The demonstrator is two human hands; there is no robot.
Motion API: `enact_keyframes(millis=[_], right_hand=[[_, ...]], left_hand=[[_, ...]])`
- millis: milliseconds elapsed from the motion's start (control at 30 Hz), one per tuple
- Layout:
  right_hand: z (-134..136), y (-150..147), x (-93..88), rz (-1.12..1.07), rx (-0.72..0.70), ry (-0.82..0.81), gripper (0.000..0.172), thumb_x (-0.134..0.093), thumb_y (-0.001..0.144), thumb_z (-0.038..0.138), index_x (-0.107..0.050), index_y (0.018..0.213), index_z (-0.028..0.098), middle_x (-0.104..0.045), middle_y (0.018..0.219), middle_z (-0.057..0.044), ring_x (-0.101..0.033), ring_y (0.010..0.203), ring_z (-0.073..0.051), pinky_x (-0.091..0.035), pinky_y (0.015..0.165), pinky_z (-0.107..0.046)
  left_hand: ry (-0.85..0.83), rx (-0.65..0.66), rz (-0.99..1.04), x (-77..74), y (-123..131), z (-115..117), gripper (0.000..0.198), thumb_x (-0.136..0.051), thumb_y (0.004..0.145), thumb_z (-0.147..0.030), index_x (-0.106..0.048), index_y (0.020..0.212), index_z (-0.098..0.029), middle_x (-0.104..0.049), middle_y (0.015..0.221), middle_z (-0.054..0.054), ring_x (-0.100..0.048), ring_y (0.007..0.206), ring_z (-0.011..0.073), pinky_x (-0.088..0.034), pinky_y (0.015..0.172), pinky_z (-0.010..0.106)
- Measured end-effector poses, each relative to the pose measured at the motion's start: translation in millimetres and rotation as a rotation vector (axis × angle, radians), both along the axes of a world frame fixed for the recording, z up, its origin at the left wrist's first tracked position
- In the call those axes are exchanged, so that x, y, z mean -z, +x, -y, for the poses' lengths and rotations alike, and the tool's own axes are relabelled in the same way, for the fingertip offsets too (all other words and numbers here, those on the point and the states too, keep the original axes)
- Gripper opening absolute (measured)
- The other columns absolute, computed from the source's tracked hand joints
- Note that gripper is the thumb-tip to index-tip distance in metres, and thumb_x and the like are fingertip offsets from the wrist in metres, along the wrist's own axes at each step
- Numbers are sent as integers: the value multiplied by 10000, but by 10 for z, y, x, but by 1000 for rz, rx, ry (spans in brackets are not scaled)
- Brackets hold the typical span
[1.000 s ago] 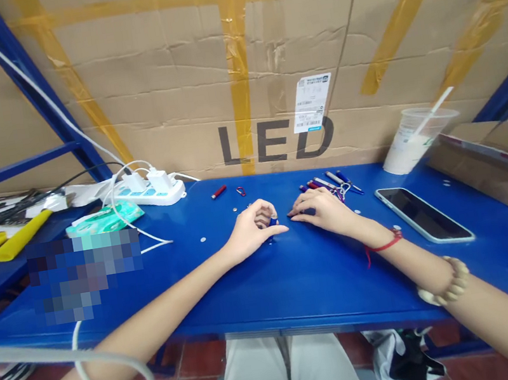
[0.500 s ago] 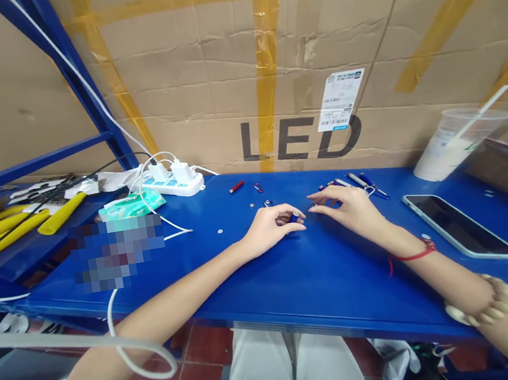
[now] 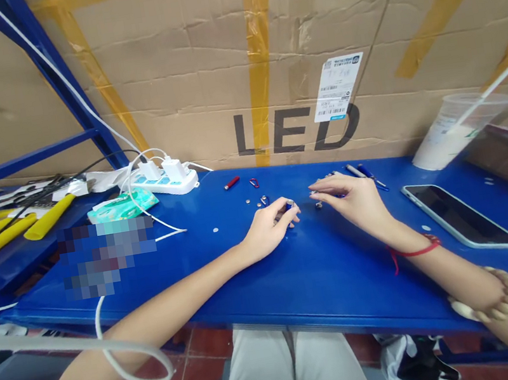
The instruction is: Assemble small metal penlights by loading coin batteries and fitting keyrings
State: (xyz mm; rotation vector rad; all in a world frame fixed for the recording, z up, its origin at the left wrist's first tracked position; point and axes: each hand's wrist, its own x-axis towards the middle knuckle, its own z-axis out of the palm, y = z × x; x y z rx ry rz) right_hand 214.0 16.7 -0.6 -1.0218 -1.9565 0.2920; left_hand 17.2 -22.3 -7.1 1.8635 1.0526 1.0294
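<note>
My left hand (image 3: 268, 231) is closed around a small blue cylinder (image 3: 290, 204), its silvery end pointing up between thumb and fingers. Just to the right, my right hand (image 3: 357, 200) pinches a tiny item at its fingertips, too small to name. A small metallic piece (image 3: 319, 205) shows on the table under those fingers. Behind my left hand are a blue carabiner clip (image 3: 265, 200) and several small silvery discs (image 3: 247, 202). Farther back lie a red cylinder (image 3: 232, 183) and a red carabiner clip (image 3: 253, 183). Pen-like items (image 3: 371, 176) lie behind my right hand, partly hidden.
A phone (image 3: 460, 215) and a tilted-looking plastic cup with a straw (image 3: 441, 138) are on the right. To the left are a power strip (image 3: 170, 181), a green packet (image 3: 124, 205), white cables and yellow-handled tools (image 3: 50, 217). A cardboard box (image 3: 198, 83) stands behind the blue table (image 3: 307, 284).
My left hand has turned the blue cylinder so its end faces upward. My right fingers have shifted slightly, and a metallic piece now shows below them. The view has moved a little.
</note>
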Motion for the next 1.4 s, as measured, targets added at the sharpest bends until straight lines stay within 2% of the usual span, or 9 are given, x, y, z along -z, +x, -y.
enact_keyframes(millis=[133, 233, 400, 500, 600, 733, 900, 1133, 1400], right_hand=[[64, -53, -56, -79, 19, 12, 243, -660, 742, 436, -737, 782, 208, -691, 841, -71, -646, 787, -202, -563, 677, -327], [103, -89, -75, -127, -17, -86, 249, -669, 734, 426, -738, 805, 197, -708, 801, -60, -658, 743, -199, -559, 696, -328], [133, -123, -90, -143, -85, -223, 260, -663, 737, 396, -739, 840, 170, -728, 829, -60, -675, 749, -201, -551, 733, -324], [131, -124, -113, -137, -84, -230, 252, -662, 737, 381, -740, 846, 167, -729, 836, -64, -674, 759, -202, -543, 710, -311], [127, -120, -131, -136, -110, -254, 252, -667, 730, 380, -742, 838, 165, -728, 833, -66, -670, 757, -196, -533, 673, -290], [130, -119, -124, -153, -170, -281, 265, -685, 704, 402, -741, 803, 162, -723, 808, -65, -659, 733, -187, -511, 605, -262], [116, -115, -92, -148, -175, -300, 273, -694, 688, 411, -742, 788, 162, -720, 765, -57, -642, 673, -169, -481, 553, -246], [115, -83, -137, -104, -227, -357, 272, -700, 681, 406, -741, 783, 157, -725, 757, -56, -652, 679, -173, -483, 574, -242], [114, -103, -99, -65, -201, -299, 301, -669, 716, 415, -728, 834, 145, -714, 764, -54, -626, 669, -150, -488, 622, -247]], left_hand=[[127, -71, -143, 14, -22, -34, 194, -488, 858, -352, -576, 875, -180, -635, 802, 5, -606, 709, 129, -467, 693, 229], [195, -92, -225, 43, -43, -72, 204, -512, 848, -377, -591, 885, -193, -636, 840, 4, -572, 690, 126, -445, 667, 226], [271, -74, -280, 80, -71, -110, 209, -513, 855, -385, -611, 929, -215, -649, 953, 17, -581, 866, 170, -424, 782, 259], [296, -84, -306, 80, -76, -109, 213, -493, 870, -367, -615, 953, -214, -624, 899, 22, -568, 853, 172, -416, 794, 271], [290, -93, -306, 71, -69, -103, 209, -477, 879, -348, -616, 958, -212, -579, 846, 20, -555, 801, 164, -419, 755, 266], [294, -104, -290, 56, -62, -95, 203, -446, 897, -297, -607, 963, -191, -555, 851, 29, -548, 831, 166, -416, 796, 277], [373, -68, -306, 76, -72, -99, 210, -449, 898, -273, -600, 1015, -186, -559, 869, 39, -548, 855, 170, -424, 813, 285], [459, -16, -236, 134, -86, -115, 194, -463, 893, -248, -606, 1008, -183, -630, 909, 48, -567, 870, 172, -431, 839, 296], [349, 3, -216, 123, -62, -103, 206, -467, 880, -270, -616, 995, -186, -646, 939, 54, -596, 870, 175, -446, 826, 278]])
